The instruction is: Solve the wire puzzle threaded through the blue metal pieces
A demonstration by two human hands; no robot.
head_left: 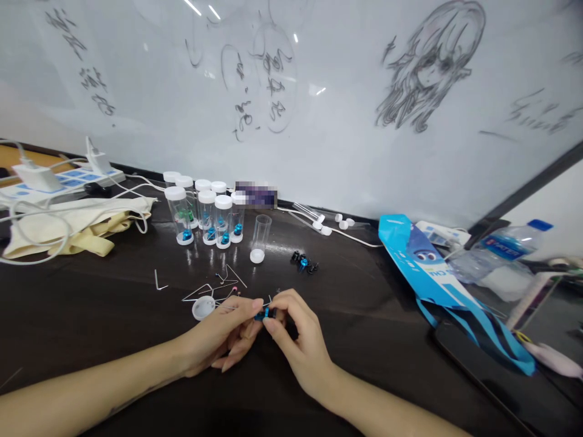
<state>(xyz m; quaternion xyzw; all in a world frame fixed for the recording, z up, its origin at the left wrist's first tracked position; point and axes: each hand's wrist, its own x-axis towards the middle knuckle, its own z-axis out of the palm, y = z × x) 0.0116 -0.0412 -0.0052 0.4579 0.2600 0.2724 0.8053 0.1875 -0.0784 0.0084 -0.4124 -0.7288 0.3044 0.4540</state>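
My left hand (pixel 237 328) and my right hand (pixel 298 334) meet over the dark table, both with fingers closed on a small blue metal part (pixel 264 314) with black bits. Its exact kind is too small to make out, and the fingertips hide much of it. Close to my left hand lies an upturned white cap (pixel 203 308), with several thin metal pins and wires (pixel 223 285) around it. Behind my hands stands a clear tube (pixel 261 233) with a white end at the bottom. Right of that tube is a little pile of black and blue parts (pixel 304 262).
Several capped clear tubes (pixel 223 221) with blue or green pieces stand at the back left. A hex key (pixel 159 280) lies before them. Cables and a power strip (pixel 59 182) occupy the left; a blue bag (pixel 419 261) and a water bottle (pixel 510 243) the right. A whiteboard (pixel 332 145) rises behind.
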